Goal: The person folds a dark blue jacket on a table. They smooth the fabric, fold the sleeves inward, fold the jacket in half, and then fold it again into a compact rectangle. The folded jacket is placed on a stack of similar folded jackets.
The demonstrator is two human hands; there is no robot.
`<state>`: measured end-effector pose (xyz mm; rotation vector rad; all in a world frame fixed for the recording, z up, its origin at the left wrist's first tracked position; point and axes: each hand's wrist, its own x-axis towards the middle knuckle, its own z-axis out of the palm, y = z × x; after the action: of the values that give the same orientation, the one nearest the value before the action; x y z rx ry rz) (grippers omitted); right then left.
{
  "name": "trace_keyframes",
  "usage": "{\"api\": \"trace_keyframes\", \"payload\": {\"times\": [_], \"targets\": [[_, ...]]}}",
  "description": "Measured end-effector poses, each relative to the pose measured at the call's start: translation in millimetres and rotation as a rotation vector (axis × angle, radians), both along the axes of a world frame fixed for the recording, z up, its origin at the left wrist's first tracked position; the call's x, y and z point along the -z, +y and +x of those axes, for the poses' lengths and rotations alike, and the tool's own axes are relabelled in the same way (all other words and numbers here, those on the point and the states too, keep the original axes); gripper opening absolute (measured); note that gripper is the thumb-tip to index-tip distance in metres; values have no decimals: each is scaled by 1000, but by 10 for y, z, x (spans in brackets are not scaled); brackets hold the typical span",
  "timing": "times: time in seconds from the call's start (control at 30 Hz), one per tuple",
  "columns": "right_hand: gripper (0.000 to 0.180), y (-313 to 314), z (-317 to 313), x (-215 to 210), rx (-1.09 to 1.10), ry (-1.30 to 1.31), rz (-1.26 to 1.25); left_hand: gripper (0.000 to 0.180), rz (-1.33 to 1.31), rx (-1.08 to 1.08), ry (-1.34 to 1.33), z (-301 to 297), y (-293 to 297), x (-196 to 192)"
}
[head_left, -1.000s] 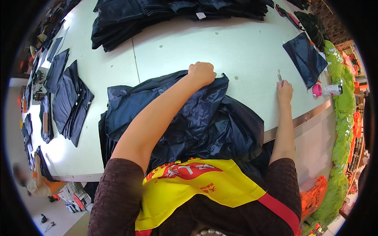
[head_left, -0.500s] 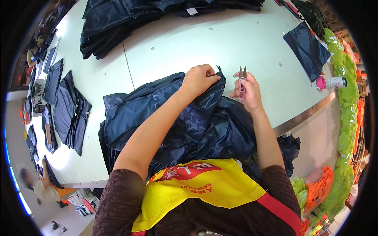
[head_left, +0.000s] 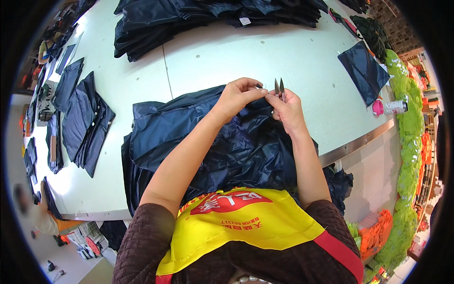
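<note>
A dark navy shiny garment (head_left: pixel 177 130) lies bunched on the white table (head_left: pixel 198 73) in front of me and hangs toward my apron. My left hand (head_left: pixel 239 98) is closed in a pinch on the garment's far right corner, holding it up a little. My right hand (head_left: pixel 288 111) is closed around a pair of thread snips (head_left: pixel 278 87), whose pointed blades stand apart and aim away from me. The right thumb and fingertip meet the left fingertips at the corner. A fine pale thread seems to show there, too small to be sure.
A tall pile of navy garments (head_left: pixel 179 26) lies at the far side. More folded pieces (head_left: pixel 85 123) are at the left, where another person (head_left: pixel 45 217) sits. At the right are a folded dark piece (head_left: pixel 363 73), a pink cup (head_left: pixel 378 108), a can (head_left: pixel 396 107) and bright green cloth (head_left: pixel 405 156).
My right hand with the snips has moved left until its fingertips meet my left hand's. The left hand keeps its pinch on the garment's corner. The view has shifted slightly.
</note>
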<state>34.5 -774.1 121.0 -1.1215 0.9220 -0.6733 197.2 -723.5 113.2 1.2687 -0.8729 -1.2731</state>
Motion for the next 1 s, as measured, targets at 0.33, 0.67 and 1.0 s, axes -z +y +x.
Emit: {"api": "trace_keyframes", "payload": {"times": [0.33, 0.67, 1.0], "targets": [[14, 295, 79, -128, -75, 172, -304, 12, -182, 77, -498, 222, 207, -302], [15, 479, 94, -188, 15, -58, -17, 15, -60, -226, 267, -41, 696, -81], [25, 878, -215, -318, -46, -22, -344, 11, -135, -156, 602, -173, 562, 183]]}}
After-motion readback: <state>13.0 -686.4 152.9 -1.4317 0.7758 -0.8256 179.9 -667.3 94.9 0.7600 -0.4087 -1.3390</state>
